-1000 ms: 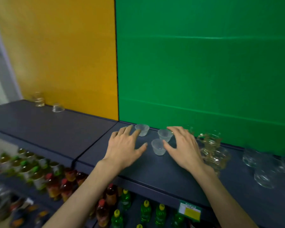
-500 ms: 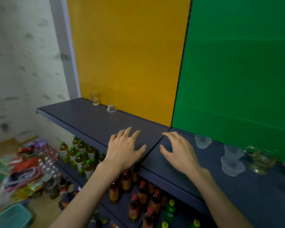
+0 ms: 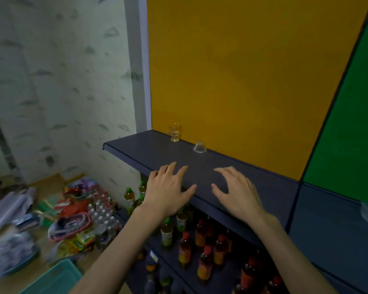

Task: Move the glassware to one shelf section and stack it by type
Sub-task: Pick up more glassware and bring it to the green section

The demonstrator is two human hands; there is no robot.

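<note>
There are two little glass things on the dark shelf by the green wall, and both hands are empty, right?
Almost. The head view shows the stemmed glass and the upside-down small cup standing on the dark shelf by the yellow wall panel, not the green one. The rest holds: the left hand and the right hand are both empty.

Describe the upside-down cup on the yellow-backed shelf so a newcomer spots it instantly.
Find the yellow panel and the dark shelf below it. Two glass pieces stand along the back edge; the cup is the one nearer the green panel, beyond the open left hand and right hand. It is a clear, low dome, rim down, unlike the taller, amber stemmed glass beside it.
</note>
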